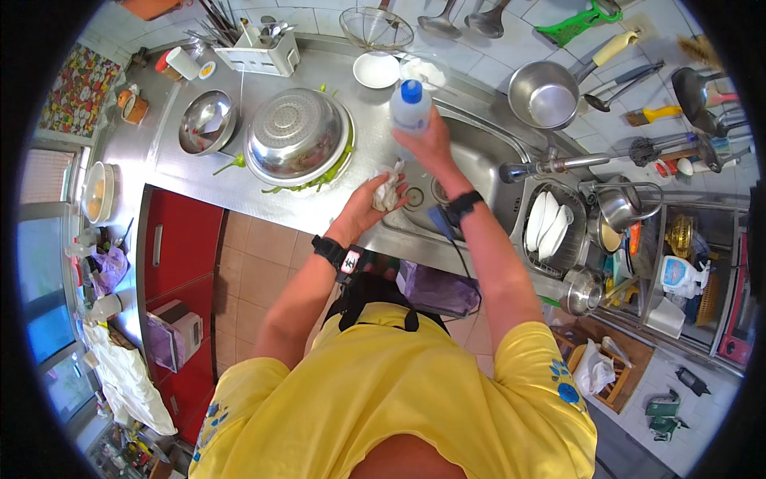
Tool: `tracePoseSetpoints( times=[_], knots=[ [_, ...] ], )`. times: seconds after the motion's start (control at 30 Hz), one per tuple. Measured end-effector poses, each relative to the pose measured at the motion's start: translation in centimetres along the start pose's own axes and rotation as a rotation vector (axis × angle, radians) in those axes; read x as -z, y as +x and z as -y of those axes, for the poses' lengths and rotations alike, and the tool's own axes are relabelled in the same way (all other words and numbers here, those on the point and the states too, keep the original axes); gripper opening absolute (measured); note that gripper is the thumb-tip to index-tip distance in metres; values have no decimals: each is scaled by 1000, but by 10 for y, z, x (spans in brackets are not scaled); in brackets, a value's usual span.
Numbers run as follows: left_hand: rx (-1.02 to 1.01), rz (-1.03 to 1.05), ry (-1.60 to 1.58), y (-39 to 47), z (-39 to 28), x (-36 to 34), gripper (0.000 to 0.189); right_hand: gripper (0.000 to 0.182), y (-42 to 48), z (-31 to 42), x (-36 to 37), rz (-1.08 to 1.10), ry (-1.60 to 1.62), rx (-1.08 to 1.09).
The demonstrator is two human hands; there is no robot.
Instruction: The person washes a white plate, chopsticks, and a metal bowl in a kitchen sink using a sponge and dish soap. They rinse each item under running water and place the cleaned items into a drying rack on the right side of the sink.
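My right hand (pixel 428 141) grips a translucent plastic bottle (pixel 410 111) with a blue cap, upright near the left rim of the steel sink (pixel 482 143). Palm up, my left hand (pixel 365 200) holds a crumpled white wad (pixel 389 190), either cloth or paper, by the sink's front left corner. Left of it, an upturned steel colander (pixel 296 132) covers a white dish, with green peppers (pixel 335 173) poking out around the rim. Behind the bottle are a small white bowl (pixel 376 70) and a second dish (pixel 423 72) holding something white.
A steel bowl (pixel 206 123) and a white utensil caddy (pixel 263 54) stand on the counter. The faucet (pixel 553 166) reaches over the sink from the right. Beyond it sits a dish rack (pixel 556 224) with white dishes. A saucepan (pixel 543 96) hangs on the tiled wall.
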State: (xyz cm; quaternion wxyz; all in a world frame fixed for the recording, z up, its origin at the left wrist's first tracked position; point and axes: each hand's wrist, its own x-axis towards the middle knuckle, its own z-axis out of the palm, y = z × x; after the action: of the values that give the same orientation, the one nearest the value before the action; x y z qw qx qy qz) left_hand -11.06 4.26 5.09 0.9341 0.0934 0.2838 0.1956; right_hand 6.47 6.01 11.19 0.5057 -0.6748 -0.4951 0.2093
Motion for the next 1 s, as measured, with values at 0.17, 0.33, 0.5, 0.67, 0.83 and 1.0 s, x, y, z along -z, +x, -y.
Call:
tracePoseSetpoints(
  times=[0.17,0.33,0.5,0.67,0.83,1.0],
  knots=[
    [60,78,-127,21,23,-12,37,62,-63,66,99,223,-816,160],
    [177,198,-187,48,60,-23,46,44,-104,70,156,303,-1264,244],
    [237,222,-159,58,91,-51,44,28,-124,72,173,383,-1367,294],
    [279,174,-73,60,108,-53,37,25,-131,59,183,368,-1394,198],
    [276,196,-52,59,113,-45,36,16,-149,55,178,472,-1320,220],
    [229,171,22,57,108,-42,33,21,-137,44,168,432,-1367,141]
  ],
)
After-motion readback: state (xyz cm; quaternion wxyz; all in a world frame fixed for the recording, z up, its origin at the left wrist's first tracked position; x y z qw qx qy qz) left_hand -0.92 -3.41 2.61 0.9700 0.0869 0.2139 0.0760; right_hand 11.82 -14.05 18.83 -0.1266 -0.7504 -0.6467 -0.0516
